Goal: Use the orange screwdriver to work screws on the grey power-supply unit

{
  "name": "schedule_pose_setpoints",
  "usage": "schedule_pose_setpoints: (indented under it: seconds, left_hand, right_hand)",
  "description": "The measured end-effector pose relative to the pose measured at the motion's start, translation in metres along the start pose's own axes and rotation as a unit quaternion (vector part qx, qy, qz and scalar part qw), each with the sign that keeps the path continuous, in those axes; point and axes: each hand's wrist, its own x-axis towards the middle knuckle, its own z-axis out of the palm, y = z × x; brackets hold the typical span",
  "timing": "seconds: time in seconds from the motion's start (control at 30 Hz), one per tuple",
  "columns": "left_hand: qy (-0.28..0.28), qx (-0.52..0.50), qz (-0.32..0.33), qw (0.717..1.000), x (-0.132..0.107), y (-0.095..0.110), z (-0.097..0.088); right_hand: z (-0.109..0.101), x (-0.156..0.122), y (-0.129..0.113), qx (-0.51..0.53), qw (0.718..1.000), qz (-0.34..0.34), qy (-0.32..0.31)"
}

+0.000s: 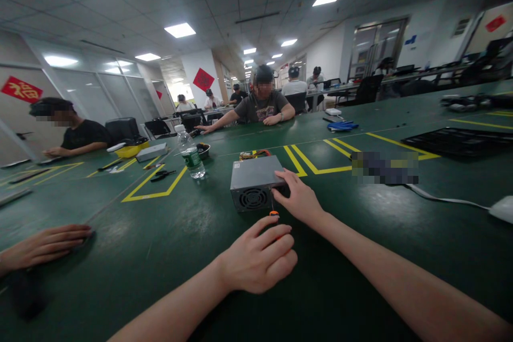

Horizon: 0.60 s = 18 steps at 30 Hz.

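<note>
A grey computer power supply (258,173) stands on the green table, its fan grille facing me and coloured cables at its back. My right hand (298,195) grips its right side, fingers on top and thumb at the front face. In front of the box, my left hand (260,254) is closed around a screwdriver (274,213) with an orange handle. Its thin shaft points at the front face near my right thumb. Most of the handle is hidden by my left fingers, and I cannot tell whether the tip touches a screw.
A water bottle (190,152) and a small bowl (203,149) stand left of the box. Another person's hand (48,246) rests at the left. Blue gloves (342,126), a black panel (460,141) and a white cable (444,196) lie to the right. People sit beyond.
</note>
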Motion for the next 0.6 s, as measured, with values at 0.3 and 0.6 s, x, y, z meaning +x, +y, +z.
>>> schedule_pose_setpoints:
  seconds: [0.3, 0.6]
  left_hand:
    - [0.035, 0.065, -0.024, 0.997, -0.0005, 0.0050, -0.0004]
    - [-0.056, 0.013, 0.036, 0.998, 0.0026, 0.0059, -0.0016]
  right_hand:
    - [-0.0006, 0.0006, -0.0016, -0.006, 1.000, -0.001, -0.007]
    - [-0.0005, 0.0003, -0.0022, -0.021, 1.000, 0.001, -0.007]
